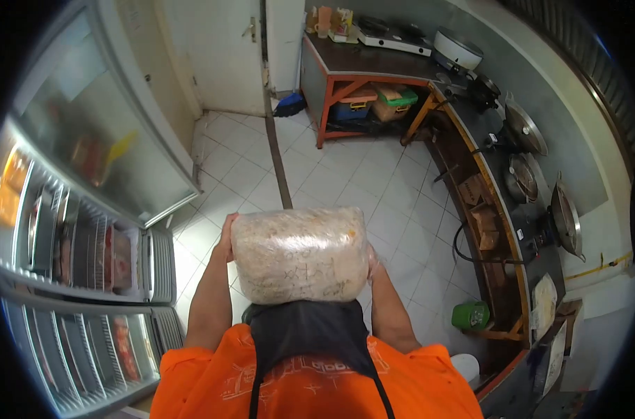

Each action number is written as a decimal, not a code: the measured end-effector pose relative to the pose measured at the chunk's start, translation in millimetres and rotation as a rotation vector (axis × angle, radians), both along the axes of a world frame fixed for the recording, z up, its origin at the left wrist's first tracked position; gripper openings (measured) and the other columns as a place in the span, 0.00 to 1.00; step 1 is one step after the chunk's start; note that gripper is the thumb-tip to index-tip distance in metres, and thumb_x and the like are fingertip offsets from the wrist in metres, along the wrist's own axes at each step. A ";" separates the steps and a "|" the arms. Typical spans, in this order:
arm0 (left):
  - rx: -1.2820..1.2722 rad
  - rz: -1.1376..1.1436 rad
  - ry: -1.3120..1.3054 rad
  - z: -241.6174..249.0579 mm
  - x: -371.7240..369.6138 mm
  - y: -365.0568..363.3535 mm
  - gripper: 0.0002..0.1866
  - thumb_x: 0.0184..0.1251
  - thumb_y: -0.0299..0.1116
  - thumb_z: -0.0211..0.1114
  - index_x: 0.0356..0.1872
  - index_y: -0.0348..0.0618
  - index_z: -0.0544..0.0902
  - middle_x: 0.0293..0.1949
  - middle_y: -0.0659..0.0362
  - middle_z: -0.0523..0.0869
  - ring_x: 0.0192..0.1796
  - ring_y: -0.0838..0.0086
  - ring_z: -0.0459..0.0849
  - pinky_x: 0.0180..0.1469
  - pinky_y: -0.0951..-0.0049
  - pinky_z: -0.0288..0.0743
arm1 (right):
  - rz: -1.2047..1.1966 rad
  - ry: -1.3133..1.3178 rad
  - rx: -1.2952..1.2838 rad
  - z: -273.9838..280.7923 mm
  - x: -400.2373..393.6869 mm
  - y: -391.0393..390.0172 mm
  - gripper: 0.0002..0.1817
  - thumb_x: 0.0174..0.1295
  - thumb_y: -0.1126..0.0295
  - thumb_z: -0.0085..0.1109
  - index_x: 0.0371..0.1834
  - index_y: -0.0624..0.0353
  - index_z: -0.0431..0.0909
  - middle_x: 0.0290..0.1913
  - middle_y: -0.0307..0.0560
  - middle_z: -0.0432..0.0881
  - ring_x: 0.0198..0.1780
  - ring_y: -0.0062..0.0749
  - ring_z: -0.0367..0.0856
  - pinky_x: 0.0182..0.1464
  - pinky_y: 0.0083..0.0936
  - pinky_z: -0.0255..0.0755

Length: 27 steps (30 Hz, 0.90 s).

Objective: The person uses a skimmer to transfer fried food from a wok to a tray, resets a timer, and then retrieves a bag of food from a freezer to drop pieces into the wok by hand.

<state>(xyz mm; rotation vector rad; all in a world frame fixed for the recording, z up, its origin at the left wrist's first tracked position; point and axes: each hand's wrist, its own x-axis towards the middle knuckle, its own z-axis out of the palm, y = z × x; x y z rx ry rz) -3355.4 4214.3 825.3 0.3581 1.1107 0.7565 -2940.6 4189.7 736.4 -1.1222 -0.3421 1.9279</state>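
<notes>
A large, pale block-shaped package (pixel 300 255) wrapped in clear plastic is held up against the front of my black apron. Dark handwriting, too blurred to read, runs along its lower face. My left hand (pixel 228 237) grips the package's left end, fingers mostly hidden behind it. On the opposite end, my right hand (pixel 375 265) presses and holds the package, and a thin clear glove seems to cover it.
At left, a glass-door fridge (pixel 108 105) stands open with wire shelves of food. Along the right runs a counter (pixel 502 181) with woks (pixel 523 178). A green bin (pixel 471 316) sits on the tiled floor. Ahead are a white door (pixel 227 56) and a blue dustpan (pixel 289 105).
</notes>
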 end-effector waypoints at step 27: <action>0.264 0.101 -0.128 8.1 200.2 966.7 0.29 0.59 0.61 0.56 0.40 0.41 0.81 0.38 0.54 0.85 0.40 0.67 0.83 0.48 0.68 0.76 | -0.273 -0.232 0.064 47.6 181.3 871.6 0.25 0.65 0.55 0.48 0.55 0.65 0.74 0.49 0.51 0.81 0.45 0.38 0.82 0.48 0.34 0.77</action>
